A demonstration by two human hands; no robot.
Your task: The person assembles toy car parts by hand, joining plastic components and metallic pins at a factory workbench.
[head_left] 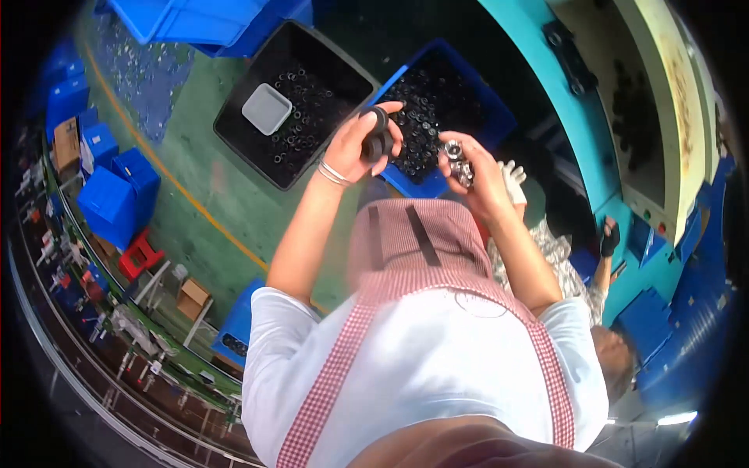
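Observation:
My left hand (359,144) is closed around black ring-shaped parts (378,143), one above the other between thumb and fingers. Across from it, my right hand (485,178) grips shiny metal ring-shaped parts (460,164); how many lie in the palm is hidden. Both hands are raised above a blue bin (431,187) filled with many small dark and shiny ring parts (417,125). Left of that bin stands a black tub (234,129) with scattered black rings (300,132) and a pale grey square container (267,109) inside.
Blue crates (195,23) stand beyond the black tub. A turquoise machine (573,132) is at the right, where a co-worker in patterned clothing (546,257) is beside me. Farther left are more blue boxes (117,195), a red stool (140,256) and a cardboard box (192,299).

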